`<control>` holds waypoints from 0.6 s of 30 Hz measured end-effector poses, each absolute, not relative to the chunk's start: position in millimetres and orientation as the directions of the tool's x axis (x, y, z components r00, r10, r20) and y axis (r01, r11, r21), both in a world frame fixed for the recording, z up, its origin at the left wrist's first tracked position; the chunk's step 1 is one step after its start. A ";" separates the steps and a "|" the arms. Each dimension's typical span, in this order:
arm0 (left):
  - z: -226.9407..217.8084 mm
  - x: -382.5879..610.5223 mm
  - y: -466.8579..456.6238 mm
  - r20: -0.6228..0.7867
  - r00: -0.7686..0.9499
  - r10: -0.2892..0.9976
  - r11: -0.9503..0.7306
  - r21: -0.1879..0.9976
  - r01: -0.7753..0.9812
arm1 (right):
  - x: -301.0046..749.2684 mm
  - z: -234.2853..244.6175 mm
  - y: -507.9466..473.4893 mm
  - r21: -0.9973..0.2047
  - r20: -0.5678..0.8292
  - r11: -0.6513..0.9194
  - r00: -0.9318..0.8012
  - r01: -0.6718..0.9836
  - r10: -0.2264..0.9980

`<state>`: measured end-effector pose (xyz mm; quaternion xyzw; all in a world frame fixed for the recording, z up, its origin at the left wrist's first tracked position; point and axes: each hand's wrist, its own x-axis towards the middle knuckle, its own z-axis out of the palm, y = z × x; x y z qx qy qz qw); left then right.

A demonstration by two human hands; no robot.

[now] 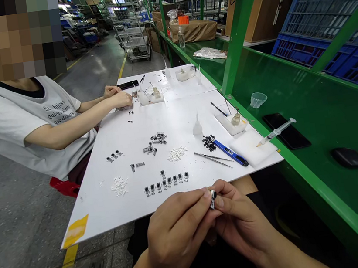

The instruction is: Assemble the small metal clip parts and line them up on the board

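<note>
Between my fingertips, just off the table's front edge, is a small black-and-silver part [213,200] with a bit of white at its top. My left hand [181,226] pinches it from the left, and my right hand [239,216] closes on it from the right. Fingers cover part of it. On the white board [162,206] beyond my hands stands a row of similar small parts [164,185]. Behind them lie a loose heap of such parts [159,138], white pieces [177,154], another white pile [119,185] and small black pieces [209,143].
Tweezers [213,159], a blue pen-shaped cutter [230,152], a squeeze bottle [197,126] and a syringe [276,132] lie or stand at right. A phone [286,131] and mouse [349,157] rest on the green bench. A co-worker's hands [120,98] work at the far left.
</note>
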<state>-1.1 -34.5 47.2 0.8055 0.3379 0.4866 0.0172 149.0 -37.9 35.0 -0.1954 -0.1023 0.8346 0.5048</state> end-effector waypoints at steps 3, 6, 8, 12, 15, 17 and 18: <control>48.8 -1.8 -34.1 0.769 0.305 0.561 -0.767 0.344 0.542 | 148.0 35.4 -38.9 -0.360 -0.215 -0.465 -0.413 -0.809 0.885; 50.2 -1.8 -33.2 0.765 0.311 0.564 -0.765 0.343 0.545 | 146.9 36.0 -39.5 -0.351 -0.223 -0.464 -0.408 -0.813 0.885; 50.0 -1.8 -32.6 0.763 0.308 0.569 -0.764 0.351 0.541 | 146.3 36.4 -39.4 -0.357 -0.236 -0.474 -0.413 -0.805 0.879; 47.7 -2.6 -33.0 0.766 0.307 0.565 -0.772 0.359 0.525 | 145.2 35.3 -38.9 -0.351 -0.265 -0.475 -0.401 -0.807 0.877; 47.6 -2.7 -33.9 0.766 0.316 0.559 -0.775 0.348 0.527 | 144.7 34.1 -39.5 -0.341 -0.266 -0.475 -0.401 -0.811 0.877; 48.4 -2.5 -34.3 0.769 0.318 0.555 -0.776 0.341 0.531 | 144.8 34.1 -40.4 -0.335 -0.261 -0.479 -0.408 -0.811 0.875; 48.8 -2.5 -34.5 0.771 0.317 0.552 -0.777 0.338 0.530 | 144.8 34.4 -40.9 -0.333 -0.257 -0.479 -0.410 -0.812 0.875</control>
